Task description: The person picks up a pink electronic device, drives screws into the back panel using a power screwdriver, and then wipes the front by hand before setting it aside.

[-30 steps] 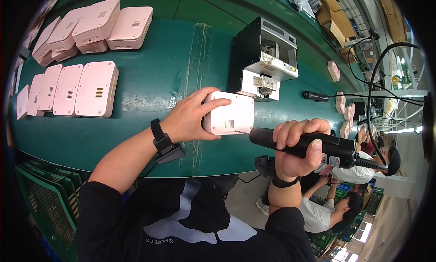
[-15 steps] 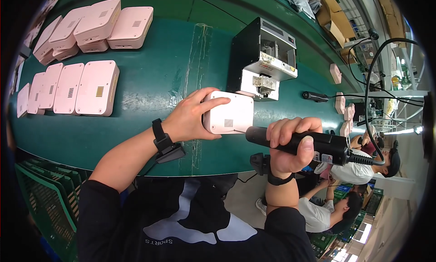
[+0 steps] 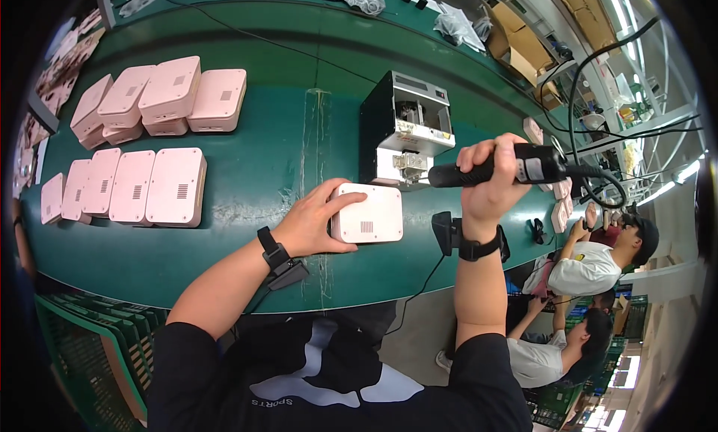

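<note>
A pale pink plastic box [image 3: 381, 221] with rounded corners, screw holes and a slotted vent lies on the green workbench [image 3: 254, 260]. My left hand [image 3: 313, 221] grips its left end, index finger on top and thumb along the near side. In my right hand [image 3: 492, 174] is a black corded electric screwdriver [image 3: 449, 176], raised and pointing left. Its front end is beside the outlet of a screw feeder [image 3: 376, 159], a black and silver machine behind the box. I cannot make out whether a screw is on the bit.
At the left stand several more pink boxes, a row in front [image 3: 176, 196] and a stack [image 3: 170, 88] behind. The screwdriver's cable [image 3: 572, 106] loops up on the right. Green crates [image 3: 90, 350] sit below the bench's left edge. Two people [image 3: 591, 267] work at the right.
My right hand has lifted the screwdriver away from the box's near right corner, up and back toward the screw feeder. My left hand still holds the box. The whole view has shifted.
</note>
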`<state>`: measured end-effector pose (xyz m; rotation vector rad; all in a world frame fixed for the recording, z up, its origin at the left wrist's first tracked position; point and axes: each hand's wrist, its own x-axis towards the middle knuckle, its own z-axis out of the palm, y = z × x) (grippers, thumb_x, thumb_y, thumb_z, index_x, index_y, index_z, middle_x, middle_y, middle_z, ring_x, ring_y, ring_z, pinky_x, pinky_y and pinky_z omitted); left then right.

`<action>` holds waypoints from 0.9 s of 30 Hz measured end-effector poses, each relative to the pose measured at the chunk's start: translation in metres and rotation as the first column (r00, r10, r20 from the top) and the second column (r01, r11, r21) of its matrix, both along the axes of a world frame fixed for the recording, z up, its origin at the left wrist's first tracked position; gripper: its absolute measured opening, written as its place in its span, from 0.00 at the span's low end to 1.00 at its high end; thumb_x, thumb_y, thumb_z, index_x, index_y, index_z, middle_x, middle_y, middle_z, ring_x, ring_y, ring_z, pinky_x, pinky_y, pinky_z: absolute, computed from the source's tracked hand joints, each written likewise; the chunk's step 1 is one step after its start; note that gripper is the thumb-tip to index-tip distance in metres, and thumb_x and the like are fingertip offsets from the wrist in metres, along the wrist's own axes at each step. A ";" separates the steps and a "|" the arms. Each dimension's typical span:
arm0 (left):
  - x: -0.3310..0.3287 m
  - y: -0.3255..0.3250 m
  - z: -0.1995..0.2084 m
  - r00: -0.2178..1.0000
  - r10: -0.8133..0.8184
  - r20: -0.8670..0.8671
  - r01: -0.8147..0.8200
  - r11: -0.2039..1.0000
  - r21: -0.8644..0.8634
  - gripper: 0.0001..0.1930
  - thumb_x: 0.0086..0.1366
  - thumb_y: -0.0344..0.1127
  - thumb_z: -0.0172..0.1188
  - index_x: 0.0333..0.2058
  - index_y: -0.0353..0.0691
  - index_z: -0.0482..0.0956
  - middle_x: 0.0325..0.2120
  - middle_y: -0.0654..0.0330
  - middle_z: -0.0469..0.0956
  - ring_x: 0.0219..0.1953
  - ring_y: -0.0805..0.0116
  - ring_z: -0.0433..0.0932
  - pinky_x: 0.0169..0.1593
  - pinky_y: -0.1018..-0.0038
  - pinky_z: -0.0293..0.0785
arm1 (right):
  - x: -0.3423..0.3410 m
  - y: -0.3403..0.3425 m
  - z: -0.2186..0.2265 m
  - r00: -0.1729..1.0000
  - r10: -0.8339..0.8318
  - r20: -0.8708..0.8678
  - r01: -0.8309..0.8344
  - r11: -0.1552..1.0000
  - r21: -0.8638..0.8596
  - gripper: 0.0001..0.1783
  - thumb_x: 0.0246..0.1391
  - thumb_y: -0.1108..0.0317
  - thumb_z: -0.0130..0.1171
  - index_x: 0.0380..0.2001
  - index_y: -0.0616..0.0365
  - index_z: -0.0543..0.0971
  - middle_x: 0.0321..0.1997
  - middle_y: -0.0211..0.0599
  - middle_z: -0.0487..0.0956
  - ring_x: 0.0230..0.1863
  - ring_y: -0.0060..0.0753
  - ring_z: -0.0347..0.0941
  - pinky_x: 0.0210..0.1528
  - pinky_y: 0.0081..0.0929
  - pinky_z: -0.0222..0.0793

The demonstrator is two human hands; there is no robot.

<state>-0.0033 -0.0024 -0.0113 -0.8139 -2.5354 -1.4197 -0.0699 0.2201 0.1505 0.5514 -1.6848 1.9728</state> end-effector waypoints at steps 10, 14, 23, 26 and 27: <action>0.003 -0.004 0.000 1.000 -0.005 0.012 0.005 1.000 0.016 0.45 0.42 0.48 0.79 0.61 0.52 0.70 0.59 0.51 0.64 0.59 0.48 0.70 0.60 0.59 0.71 | 0.008 -0.004 -0.006 0.985 0.077 0.153 -0.087 0.994 0.059 0.07 0.63 0.66 0.51 0.38 0.59 0.69 0.21 0.35 0.69 0.18 0.31 0.66 0.25 0.33 0.67; 0.000 -0.005 -0.001 1.000 -0.006 0.004 0.005 1.000 0.021 0.44 0.42 0.48 0.79 0.61 0.53 0.71 0.60 0.52 0.64 0.59 0.48 0.69 0.60 0.59 0.71 | 0.048 -0.023 0.000 0.955 0.236 0.178 -0.224 0.971 -0.087 0.11 0.63 0.62 0.52 0.39 0.58 0.67 0.21 0.34 0.69 0.17 0.30 0.65 0.26 0.32 0.66; 0.002 -0.004 -0.001 1.000 0.009 -0.018 -0.008 1.000 0.010 0.42 0.43 0.47 0.78 0.60 0.56 0.72 0.59 0.51 0.64 0.59 0.49 0.70 0.60 0.59 0.72 | 0.084 -0.060 -0.001 0.889 0.412 0.198 -0.434 0.897 0.080 0.21 0.59 0.52 0.58 0.41 0.55 0.64 0.21 0.34 0.69 0.18 0.30 0.67 0.27 0.34 0.67; 0.003 -0.003 -0.002 1.000 0.008 -0.014 -0.008 1.000 0.024 0.41 0.42 0.47 0.78 0.59 0.56 0.73 0.58 0.51 0.64 0.58 0.49 0.71 0.59 0.59 0.73 | 0.086 -0.063 -0.005 0.880 0.412 0.234 -0.444 0.890 0.103 0.21 0.58 0.52 0.59 0.40 0.55 0.64 0.21 0.34 0.69 0.18 0.30 0.67 0.27 0.34 0.68; 0.003 -0.002 -0.002 1.000 0.017 -0.020 -0.016 1.000 0.018 0.41 0.42 0.47 0.78 0.58 0.56 0.74 0.58 0.51 0.64 0.58 0.49 0.71 0.58 0.59 0.74 | 0.086 -0.064 -0.008 0.883 0.403 0.242 -0.437 0.893 0.108 0.21 0.58 0.52 0.59 0.40 0.55 0.63 0.21 0.34 0.69 0.18 0.30 0.67 0.27 0.34 0.68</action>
